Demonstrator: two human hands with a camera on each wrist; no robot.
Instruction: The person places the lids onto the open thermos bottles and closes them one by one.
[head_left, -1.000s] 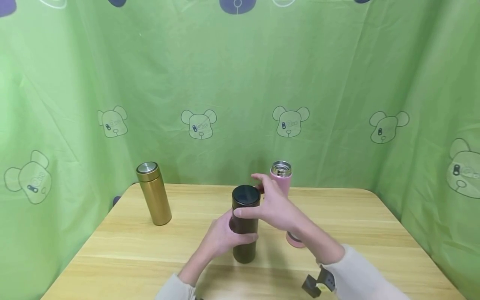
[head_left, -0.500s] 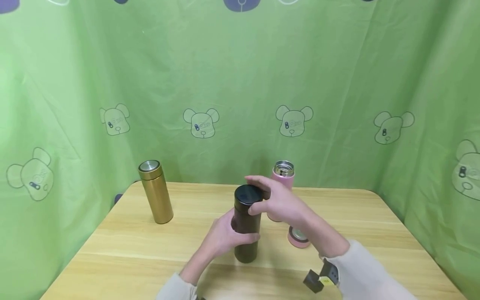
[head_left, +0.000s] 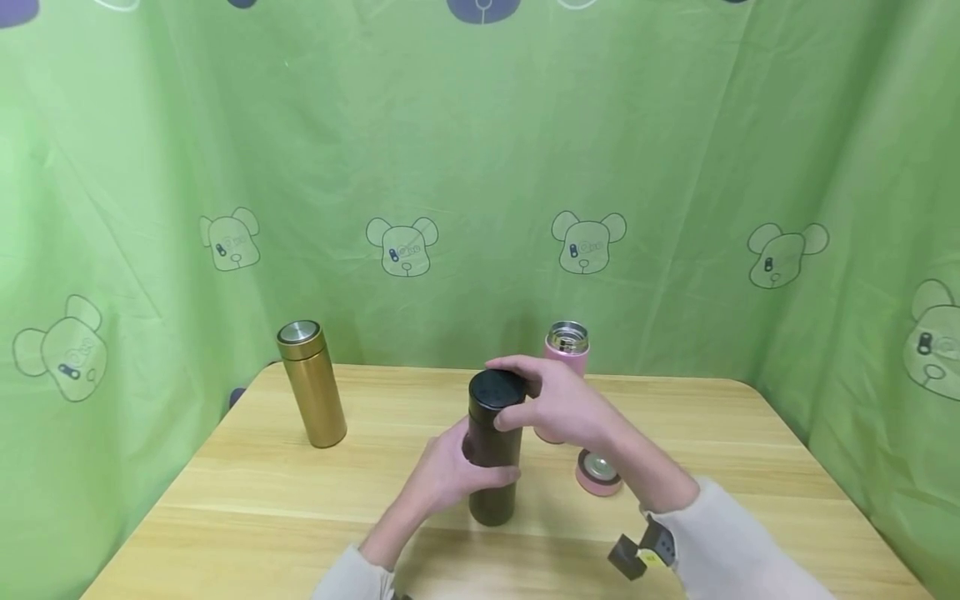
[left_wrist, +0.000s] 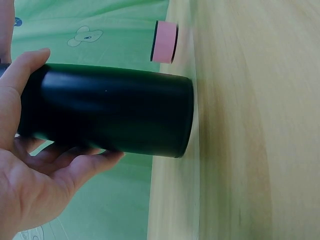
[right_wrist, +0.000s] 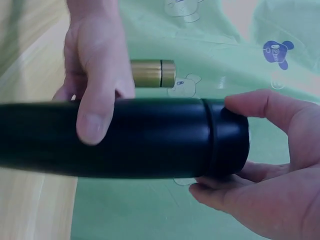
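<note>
Upright in the middle of the head view is a black thermos flask [head_left: 492, 446]. My left hand [head_left: 448, 471] grips its body from the left, thumb across the near side. Up at the top, my right hand [head_left: 558, 402] holds the flask's black lid [right_wrist: 229, 137], with thumb and fingers on opposite sides in the right wrist view. The lid sits on the flask. I cannot tell whether the flask's base touches the table. Behind my right hand stands a pink thermos flask [head_left: 567, 358] with its steel mouth uncovered. Its pink lid [head_left: 597, 475] lies upturned on the table nearby.
A gold thermos flask [head_left: 313, 392] with its lid on stands at the left of the wooden table [head_left: 247, 500]. A green curtain [head_left: 480, 167] with bear prints hangs behind the table and along both sides.
My right hand has moved from loosely spread beside the black flask's top to a grip on its lid. The left hand keeps its hold on the body. The head view has shifted slightly.
</note>
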